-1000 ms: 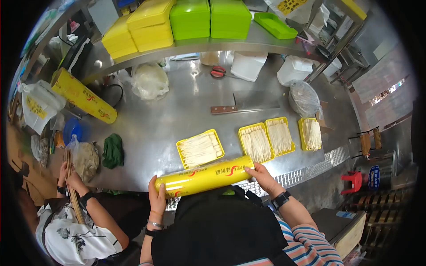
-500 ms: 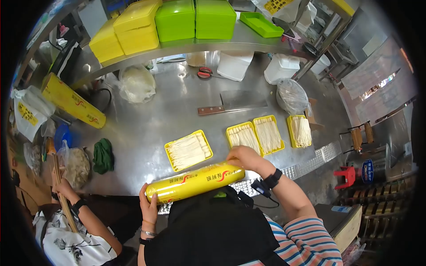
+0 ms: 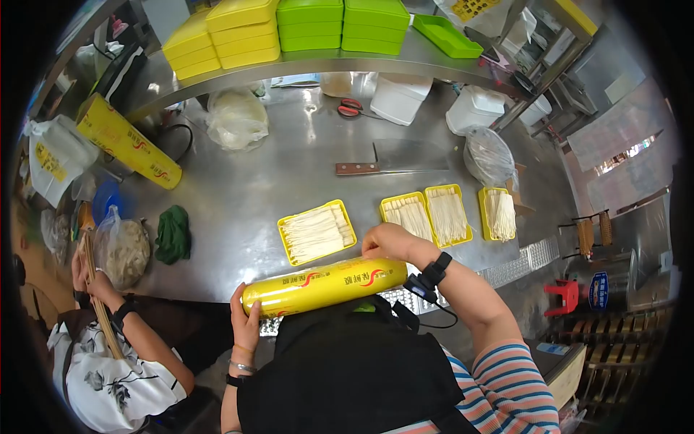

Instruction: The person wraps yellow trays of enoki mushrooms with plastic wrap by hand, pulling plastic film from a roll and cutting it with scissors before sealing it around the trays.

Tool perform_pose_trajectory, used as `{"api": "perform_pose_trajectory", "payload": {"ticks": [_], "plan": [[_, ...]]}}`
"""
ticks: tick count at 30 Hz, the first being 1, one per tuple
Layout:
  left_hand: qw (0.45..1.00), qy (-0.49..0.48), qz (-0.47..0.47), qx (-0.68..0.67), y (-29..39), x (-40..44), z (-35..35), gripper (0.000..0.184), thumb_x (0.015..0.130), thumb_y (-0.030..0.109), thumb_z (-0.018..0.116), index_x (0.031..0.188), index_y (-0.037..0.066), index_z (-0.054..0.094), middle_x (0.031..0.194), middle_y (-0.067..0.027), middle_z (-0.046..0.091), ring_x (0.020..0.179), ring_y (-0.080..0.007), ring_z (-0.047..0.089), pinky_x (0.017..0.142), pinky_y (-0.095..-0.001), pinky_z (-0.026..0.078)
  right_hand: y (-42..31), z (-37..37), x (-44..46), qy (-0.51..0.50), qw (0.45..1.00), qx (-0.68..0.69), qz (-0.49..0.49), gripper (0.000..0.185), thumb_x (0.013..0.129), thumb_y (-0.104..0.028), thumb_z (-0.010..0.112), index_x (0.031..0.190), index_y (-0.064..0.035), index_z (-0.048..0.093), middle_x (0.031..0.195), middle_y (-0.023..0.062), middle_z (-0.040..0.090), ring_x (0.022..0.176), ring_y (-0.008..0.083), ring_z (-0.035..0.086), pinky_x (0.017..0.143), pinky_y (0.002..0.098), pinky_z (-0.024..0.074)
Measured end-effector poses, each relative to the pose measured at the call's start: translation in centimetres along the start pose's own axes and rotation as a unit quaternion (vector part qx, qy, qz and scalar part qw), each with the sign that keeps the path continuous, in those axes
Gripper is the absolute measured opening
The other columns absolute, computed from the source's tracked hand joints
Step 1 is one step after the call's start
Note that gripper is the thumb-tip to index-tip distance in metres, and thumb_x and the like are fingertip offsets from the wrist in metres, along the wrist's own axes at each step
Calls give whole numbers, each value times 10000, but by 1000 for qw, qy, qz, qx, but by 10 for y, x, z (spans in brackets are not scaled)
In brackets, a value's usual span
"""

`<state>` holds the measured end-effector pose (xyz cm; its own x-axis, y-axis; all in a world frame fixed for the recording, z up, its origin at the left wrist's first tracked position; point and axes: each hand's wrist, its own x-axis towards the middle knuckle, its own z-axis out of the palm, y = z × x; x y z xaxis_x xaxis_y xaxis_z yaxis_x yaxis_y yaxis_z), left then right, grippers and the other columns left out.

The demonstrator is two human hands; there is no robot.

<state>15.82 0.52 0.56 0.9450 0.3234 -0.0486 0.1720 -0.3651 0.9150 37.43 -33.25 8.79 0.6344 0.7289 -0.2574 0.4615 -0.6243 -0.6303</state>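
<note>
A large yellow roll of film (image 3: pixel 325 286) with red and black print lies slantwise at the front edge of the steel table. My left hand (image 3: pixel 244 318) grips its left end, thumb and fingers around it. On the roll's top edge near the right end, my right hand (image 3: pixel 390 242) has its fingers pressed together; what they pinch, if anything, is too small to make out. Just beyond the roll sits a yellow tray of white enoki mushrooms (image 3: pixel 316 231). Further right are two adjoining trays, one mushroom tray (image 3: pixel 448 215) beside another (image 3: pixel 407 217), and a separate mushroom tray (image 3: pixel 499 215).
Behind the trays lies a cleaver (image 3: pixel 394 167), with scissors (image 3: pixel 350 108) farther back. Another yellow roll (image 3: pixel 130 142) leans at the left. A co-worker's hands (image 3: pixel 94 278) hold thin sticks near a plastic bag (image 3: pixel 124 249) and green cloth (image 3: pixel 173 234). A shelf (image 3: pixel 303 61) carries stacked boxes.
My right hand has left the roll's right end and moved left onto its top edge, fingers now together. My left hand still holds the left end. The camera view has shifted slightly.
</note>
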Motion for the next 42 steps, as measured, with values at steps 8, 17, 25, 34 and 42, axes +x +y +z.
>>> {"api": "perform_pose_trajectory", "payload": {"ticks": [8,17,25,34,42], "plan": [[1000,11,-5,17,6,1,0,487,872,85,611,1322,11,440,1242,-163,539,1164,-274,508,1018,-349,381,-27,-9,0,-1,999,-39,-19,139,757,-198,648,778,-61,655,791,107,646,759,300,630,670,379,496],[961,28,90,258,56,21,-14,495,768,164,722,1213,45,540,1283,-184,504,1183,-362,483,1012,-409,398,5,27,-9,78,996,40,27,136,720,-127,664,792,-29,604,726,128,613,683,270,613,620,367,487],[924,-175,186,284,70,73,27,198,799,201,657,965,92,664,979,-79,637,917,-297,600,821,-408,491,-14,28,-28,116,976,165,75,183,737,-127,677,879,-33,610,755,123,577,664,266,566,617,354,464],[968,-148,-29,202,18,83,-33,264,895,267,605,945,26,699,886,-144,680,831,-321,632,753,-367,496,-11,39,-26,158,974,158,32,73,804,-69,705,852,-17,685,702,20,484,593,102,444,549,249,380],[940,-224,3,257,25,93,-26,175,800,229,685,881,80,728,875,-119,687,828,-268,646,734,-352,502,-12,38,-25,145,980,135,36,57,795,-64,703,837,-32,681,712,44,516,606,144,496,558,271,414]]}}
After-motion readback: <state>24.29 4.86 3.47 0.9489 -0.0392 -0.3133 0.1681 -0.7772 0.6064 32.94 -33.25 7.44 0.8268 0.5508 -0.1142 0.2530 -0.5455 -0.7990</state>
